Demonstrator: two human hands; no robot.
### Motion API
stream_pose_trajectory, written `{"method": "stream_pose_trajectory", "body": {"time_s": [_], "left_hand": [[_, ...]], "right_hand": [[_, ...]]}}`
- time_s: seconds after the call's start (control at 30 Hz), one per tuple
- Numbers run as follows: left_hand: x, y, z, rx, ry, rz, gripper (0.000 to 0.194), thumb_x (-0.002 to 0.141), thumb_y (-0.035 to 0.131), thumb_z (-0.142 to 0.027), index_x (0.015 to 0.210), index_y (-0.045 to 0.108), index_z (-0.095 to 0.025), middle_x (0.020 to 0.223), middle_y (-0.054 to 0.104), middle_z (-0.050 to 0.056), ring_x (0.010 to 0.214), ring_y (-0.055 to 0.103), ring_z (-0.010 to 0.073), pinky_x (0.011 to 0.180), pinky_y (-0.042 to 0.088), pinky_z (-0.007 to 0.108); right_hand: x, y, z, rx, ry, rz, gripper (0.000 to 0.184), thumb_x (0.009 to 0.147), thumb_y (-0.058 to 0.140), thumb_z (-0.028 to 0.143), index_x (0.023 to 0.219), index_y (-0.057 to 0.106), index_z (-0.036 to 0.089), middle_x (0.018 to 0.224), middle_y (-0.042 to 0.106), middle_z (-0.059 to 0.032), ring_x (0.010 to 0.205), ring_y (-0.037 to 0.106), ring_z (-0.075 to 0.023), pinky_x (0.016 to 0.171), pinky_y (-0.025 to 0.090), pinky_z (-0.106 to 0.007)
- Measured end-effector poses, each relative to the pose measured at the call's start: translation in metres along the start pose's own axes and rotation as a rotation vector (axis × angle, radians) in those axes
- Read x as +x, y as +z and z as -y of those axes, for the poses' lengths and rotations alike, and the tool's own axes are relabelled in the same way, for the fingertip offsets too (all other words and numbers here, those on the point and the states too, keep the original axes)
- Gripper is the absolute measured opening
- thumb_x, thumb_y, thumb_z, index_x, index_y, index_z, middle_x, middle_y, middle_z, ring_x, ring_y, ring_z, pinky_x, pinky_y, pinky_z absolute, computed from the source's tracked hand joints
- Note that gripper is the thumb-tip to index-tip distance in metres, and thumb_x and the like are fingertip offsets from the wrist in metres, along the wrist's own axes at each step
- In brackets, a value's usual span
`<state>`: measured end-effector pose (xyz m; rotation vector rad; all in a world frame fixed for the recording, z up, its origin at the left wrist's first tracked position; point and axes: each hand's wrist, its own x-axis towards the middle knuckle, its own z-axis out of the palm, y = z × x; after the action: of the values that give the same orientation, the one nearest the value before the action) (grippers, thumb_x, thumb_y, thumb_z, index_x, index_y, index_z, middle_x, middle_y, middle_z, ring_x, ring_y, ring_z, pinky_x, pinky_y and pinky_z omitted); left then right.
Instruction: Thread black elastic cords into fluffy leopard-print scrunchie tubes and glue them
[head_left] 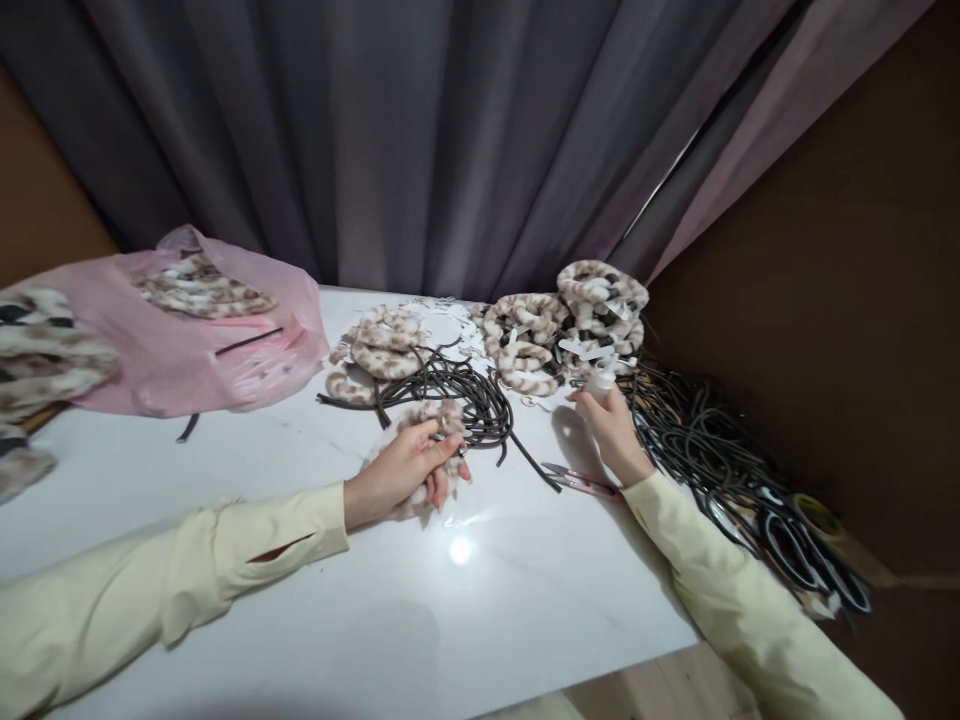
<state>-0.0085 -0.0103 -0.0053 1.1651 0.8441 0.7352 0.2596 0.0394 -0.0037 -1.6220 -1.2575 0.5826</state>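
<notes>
Over table [525, 610], left grip [411, 468] pinching furry piece [435, 411], right grip [616, 436] clasping white bottle [601, 380]; dark cords [484, 405], snips [589, 485] between.

- Fluffy piece [444, 408]: soft, short-furred, white with brownish patches. It is gripped in the middle, so its full shape is hidden. One furry end shows above the grip and a paler part below. It is at the near side of the pile of cords [487, 400], its upper end right by their lower left edge.
- Bottle [602, 377]: small, whitish, grasped around its lower part, which is mostly covered. It is right of the pile of cords, well apart from it.
</notes>
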Motion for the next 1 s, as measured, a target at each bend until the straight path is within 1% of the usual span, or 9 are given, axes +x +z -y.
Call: {"method": "stream_pose_trajectory", "body": {"time_s": [0.1, 0.2, 0.23, 0.3, 0.37, 0.5, 0.63, 0.83, 1.0], "left_hand": [[0.0, 0.001, 0.002, 0.038, 0.022, -0.001, 0.036, 0.08, 0.053, -0.049, 0.078, 0.042, -0.015, 0.072, 0.068, 0.007, 0.033, 0.052, 0.0059, 0.03, 0.032, 0.015], [-0.002, 0.002, 0.003, 0.065, 0.041, -0.005, 0.038, 0.078, 0.054, -0.052, 0.078, 0.041, -0.016, 0.066, 0.067, 0.004, 0.033, 0.053, 0.0075, 0.03, 0.034, 0.015], [-0.002, 0.002, 0.004, 0.08, 0.045, -0.002, 0.039, 0.077, 0.054, -0.053, 0.079, 0.04, -0.017, 0.059, 0.065, 0.002, 0.033, 0.053, 0.0086, 0.03, 0.034, 0.016], [-0.003, 0.002, 0.005, 0.115, 0.051, 0.008, 0.039, 0.077, 0.053, -0.055, 0.079, 0.04, -0.018, 0.044, 0.057, -0.003, 0.033, 0.053, 0.0108, 0.03, 0.034, 0.016], [-0.002, 0.002, 0.007, 0.141, 0.056, 0.015, 0.038, 0.078, 0.051, -0.055, 0.08, 0.04, -0.018, 0.037, 0.051, -0.006, 0.032, 0.053, 0.012, 0.03, 0.034, 0.016], [-0.001, 0.002, 0.011, 0.159, 0.062, 0.029, 0.034, 0.082, 0.048, -0.051, 0.083, 0.041, -0.018, 0.039, 0.052, -0.006, 0.033, 0.054, 0.012, 0.031, 0.036, 0.016], [-0.003, 0.003, 0.011, 0.159, 0.055, 0.046, 0.031, 0.083, 0.047, -0.049, 0.084, 0.042, -0.018, 0.038, 0.052, -0.006, 0.033, 0.054, 0.0115, 0.032, 0.039, 0.016], [-0.004, 0.003, 0.009, 0.164, 0.037, 0.035, 0.032, 0.083, 0.047, -0.049, 0.085, 0.043, -0.017, 0.039, 0.053, -0.005, 0.034, 0.056, 0.0124, 0.032, 0.038, 0.015], [-0.002, 0.005, 0.004, 0.195, -0.016, 0.021, 0.03, 0.084, 0.048, -0.046, 0.08, 0.042, -0.017, 0.041, 0.055, -0.004, 0.036, 0.057, 0.0121, 0.035, 0.042, 0.017]], "right_hand": [[-0.047, 0.006, 0.029, 0.056, 0.01, 0.155, 0.017, 0.069, 0.056, 0.03, 0.078, 0.051, 0.016, 0.071, 0.057, -0.0017, 0.064, 0.054, -0.0134, 0.058, 0.043, -0.025], [-0.089, 0.018, 0.055, 0.066, 0.08, 0.525, 0.022, 0.069, 0.062, 0.035, 0.07, 0.051, 0.016, 0.059, 0.053, 0.0013, 0.052, 0.048, -0.0115, 0.049, 0.039, -0.024], [-0.097, 0.023, 0.06, 0.06, 0.071, 0.57, 0.025, 0.069, 0.064, 0.037, 0.069, 0.05, 0.016, 0.057, 0.052, 0.0019, 0.052, 0.046, -0.0111, 0.049, 0.038, -0.024], [-0.106, 0.033, 0.063, 0.056, 0.003, 0.577, 0.026, 0.069, 0.065, 0.038, 0.072, 0.052, 0.016, 0.063, 0.057, -0.0002, 0.056, 0.049, -0.012, 0.052, 0.04, -0.024], [-0.105, 0.041, 0.062, 0.059, -0.048, 0.552, 0.025, 0.071, 0.064, 0.037, 0.075, 0.053, 0.015, 0.069, 0.06, -0.0022, 0.06, 0.051, -0.0127, 0.055, 0.041, -0.025], [-0.099, 0.048, 0.06, 0.044, -0.049, 0.597, 0.016, 0.073, 0.06, 0.03, 0.074, 0.052, 0.016, 0.064, 0.06, -0.0003, 0.054, 0.051, -0.0117, 0.053, 0.042, -0.025], [-0.098, 0.05, 0.062, 0.008, -0.068, 0.632, 0.011, 0.069, 0.059, 0.022, 0.073, 0.052, 0.016, 0.062, 0.059, 0.0014, 0.052, 0.051, -0.0118, 0.051, 0.041, -0.025], [-0.098, 0.053, 0.053, -0.031, -0.172, 0.595, 0.008, 0.068, 0.058, 0.019, 0.074, 0.053, 0.016, 0.066, 0.06, 0.0018, 0.059, 0.053, -0.0128, 0.055, 0.041, -0.024], [-0.099, 0.05, 0.053, -0.135, -0.321, 0.575, 0.006, 0.07, 0.056, 0.019, 0.072, 0.051, 0.018, 0.064, 0.06, 0.003, 0.057, 0.053, -0.0119, 0.054, 0.038, -0.021]]}}
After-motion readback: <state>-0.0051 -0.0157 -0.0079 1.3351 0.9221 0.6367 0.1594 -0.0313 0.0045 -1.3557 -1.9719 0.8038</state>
